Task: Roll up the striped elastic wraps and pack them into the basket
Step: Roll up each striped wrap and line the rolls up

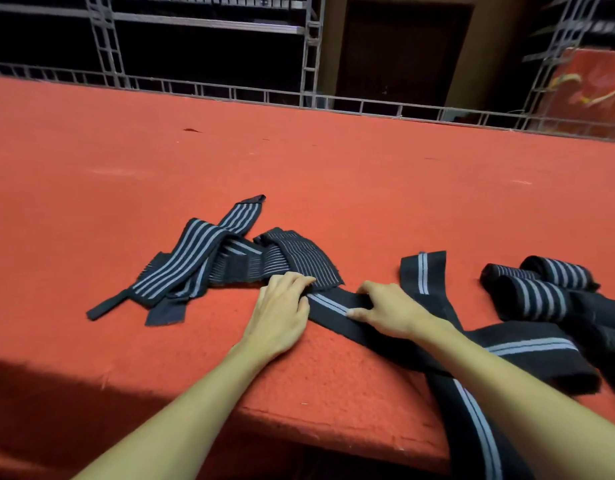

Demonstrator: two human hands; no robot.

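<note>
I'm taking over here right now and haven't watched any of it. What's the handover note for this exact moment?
Hands: the left hand grips the end of the two-stripe wrap; the right hand holds it just alongside.
The wrap's tail hangs over the front edge of the red table.
Done: a few rolled wraps lie at the right.
Left: roll this wrap, then the loose pile at the left, then pack everything. No basket is in view.
</note>
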